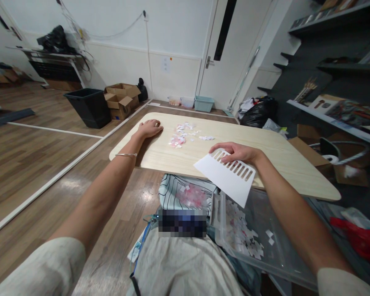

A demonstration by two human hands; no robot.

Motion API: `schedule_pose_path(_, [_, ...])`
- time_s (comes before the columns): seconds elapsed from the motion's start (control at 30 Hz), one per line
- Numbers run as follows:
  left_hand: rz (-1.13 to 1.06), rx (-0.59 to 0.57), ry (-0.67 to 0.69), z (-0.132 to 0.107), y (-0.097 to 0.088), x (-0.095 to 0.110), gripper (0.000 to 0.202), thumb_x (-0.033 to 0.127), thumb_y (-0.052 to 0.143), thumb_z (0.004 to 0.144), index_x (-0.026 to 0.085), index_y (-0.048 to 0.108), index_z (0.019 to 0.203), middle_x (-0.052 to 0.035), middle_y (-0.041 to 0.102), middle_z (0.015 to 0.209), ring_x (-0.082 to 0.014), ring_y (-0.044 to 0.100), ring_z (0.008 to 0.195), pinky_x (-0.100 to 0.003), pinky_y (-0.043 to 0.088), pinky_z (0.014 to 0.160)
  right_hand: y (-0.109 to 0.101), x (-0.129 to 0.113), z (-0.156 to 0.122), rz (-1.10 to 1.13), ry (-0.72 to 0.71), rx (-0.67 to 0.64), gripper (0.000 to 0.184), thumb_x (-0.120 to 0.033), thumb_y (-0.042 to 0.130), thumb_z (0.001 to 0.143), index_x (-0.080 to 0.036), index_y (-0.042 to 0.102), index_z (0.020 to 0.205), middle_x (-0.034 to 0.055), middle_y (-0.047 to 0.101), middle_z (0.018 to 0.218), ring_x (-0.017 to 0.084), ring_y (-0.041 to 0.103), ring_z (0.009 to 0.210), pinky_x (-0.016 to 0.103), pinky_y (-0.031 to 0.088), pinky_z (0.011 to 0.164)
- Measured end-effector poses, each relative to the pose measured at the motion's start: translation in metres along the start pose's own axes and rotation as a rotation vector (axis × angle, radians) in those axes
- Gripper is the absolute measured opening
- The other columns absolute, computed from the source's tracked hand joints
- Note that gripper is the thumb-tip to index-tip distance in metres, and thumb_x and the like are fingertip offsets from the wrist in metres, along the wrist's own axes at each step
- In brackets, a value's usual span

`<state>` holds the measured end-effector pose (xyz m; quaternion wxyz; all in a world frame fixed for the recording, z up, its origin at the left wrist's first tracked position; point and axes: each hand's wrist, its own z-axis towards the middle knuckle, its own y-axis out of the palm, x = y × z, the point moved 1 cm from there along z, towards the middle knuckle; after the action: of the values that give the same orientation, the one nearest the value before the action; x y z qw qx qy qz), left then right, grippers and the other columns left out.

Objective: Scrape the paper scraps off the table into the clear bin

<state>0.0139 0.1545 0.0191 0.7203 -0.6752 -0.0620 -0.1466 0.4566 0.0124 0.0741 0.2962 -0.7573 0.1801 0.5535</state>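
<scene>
My right hand (237, 152) grips a white plastic scraper (225, 176) by its slotted edge, with the flat blade slanting down over the table's near edge. Resting on the left part of the pale wooden table (259, 139), my left hand (150, 128) holds nothing, its fingers loosely bent. Small white and pink pieces (182, 133) lie scattered between my hands. Below the table edge, a striped cloth (169, 193) on my lap carries pink and white pieces (193, 195). Under the scraper and my right forearm, a clear plastic bin (283, 263) contains white jigsaw-like pieces (243, 230).
A black trash bin (89, 109) and cardboard boxes (121, 98) stand on the floor beyond the table's left. Plastic tubs (204, 103) line the wall at the back. On the right are black bags (260, 111), an opened carton (311, 144) and dark shelves (336, 65).
</scene>
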Motion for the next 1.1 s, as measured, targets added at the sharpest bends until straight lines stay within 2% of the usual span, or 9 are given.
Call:
schedule_pose_path(0.1, [-0.006,0.004,0.010,-0.001,0.000,0.001,0.060,0.056,0.055,0.116,0.033,0.084,0.162,-0.0145,0.075,0.188,-0.0463,0.062,0.177,-0.068,0.049,0.144,-0.001,0.002,-0.001,0.013,0.011,-0.001,0.064,-0.051,0.118,0.088,-0.022,0.089,0.138,-0.0012,0.090,0.098,0.016,0.084,0.072,0.023,0.072,0.071])
schedule_pose_path(0.27, [0.009,0.007,-0.008,0.000,0.000,0.000,0.060,0.061,0.054,0.116,0.033,0.084,0.160,-0.0128,0.074,0.189,-0.0444,0.061,0.178,-0.063,0.049,0.145,-0.002,0.005,-0.003,0.061,0.030,0.015,0.077,-0.046,0.119,0.085,-0.023,0.087,0.151,-0.0005,0.093,0.101,0.018,0.087,0.075,0.024,0.072,0.072])
schedule_pose_path(0.37, [0.006,0.001,-0.004,0.001,0.001,-0.001,0.062,0.062,0.054,0.116,0.033,0.084,0.162,-0.0124,0.073,0.190,-0.0444,0.060,0.179,-0.063,0.049,0.145,-0.004,0.008,-0.006,0.129,0.001,0.134,0.078,-0.044,0.119,0.081,-0.023,0.085,0.148,0.0019,0.095,0.106,0.019,0.088,0.077,0.025,0.072,0.071])
schedule_pose_path(0.5, [-0.007,-0.004,-0.002,0.002,0.001,-0.001,0.065,0.058,0.052,0.116,0.032,0.082,0.167,-0.0147,0.071,0.192,-0.0452,0.059,0.182,-0.067,0.047,0.147,-0.015,0.011,-0.006,0.188,-0.053,0.361,0.074,-0.045,0.119,0.074,-0.025,0.081,0.134,0.0008,0.092,0.097,0.019,0.082,0.067,0.024,0.063,0.061])
schedule_pose_path(0.67, [-0.033,0.008,0.007,0.002,0.001,-0.001,0.067,0.057,0.057,0.113,0.034,0.082,0.170,-0.0147,0.073,0.190,-0.0482,0.059,0.181,-0.072,0.045,0.148,-0.032,0.014,-0.001,0.226,-0.129,0.622,0.074,-0.035,0.114,0.062,-0.026,0.081,0.127,-0.0021,0.089,0.093,0.019,0.077,0.067,0.029,0.062,0.064])
schedule_pose_path(0.77, [-0.040,0.007,0.004,0.001,0.001,-0.001,0.069,0.059,0.055,0.113,0.033,0.081,0.172,-0.0149,0.072,0.192,-0.0481,0.058,0.182,-0.072,0.043,0.149,-0.036,0.018,0.002,0.233,-0.100,0.667,0.070,-0.031,0.112,0.058,-0.026,0.082,0.121,-0.0003,0.089,0.093,0.021,0.077,0.070,0.031,0.063,0.066])
schedule_pose_path(0.93, [-0.023,-0.009,0.005,0.000,0.000,0.000,0.070,0.058,0.052,0.114,0.027,0.081,0.171,-0.0188,0.069,0.194,-0.0479,0.058,0.183,-0.070,0.045,0.148,-0.035,0.022,0.004,0.194,-0.049,0.653,0.064,-0.030,0.110,0.059,-0.025,0.083,0.116,0.0008,0.087,0.089,0.022,0.077,0.070,0.032,0.062,0.065])
schedule_pose_path(1.1, [-0.008,-0.012,0.011,0.000,-0.002,0.001,0.068,0.056,0.054,0.114,0.028,0.081,0.169,-0.0180,0.072,0.190,-0.0493,0.060,0.179,-0.072,0.047,0.146,-0.037,0.023,0.004,0.180,-0.115,0.759,0.061,-0.033,0.105,0.057,-0.025,0.081,0.112,-0.0005,0.083,0.085,0.022,0.074,0.068,0.034,0.062,0.066])
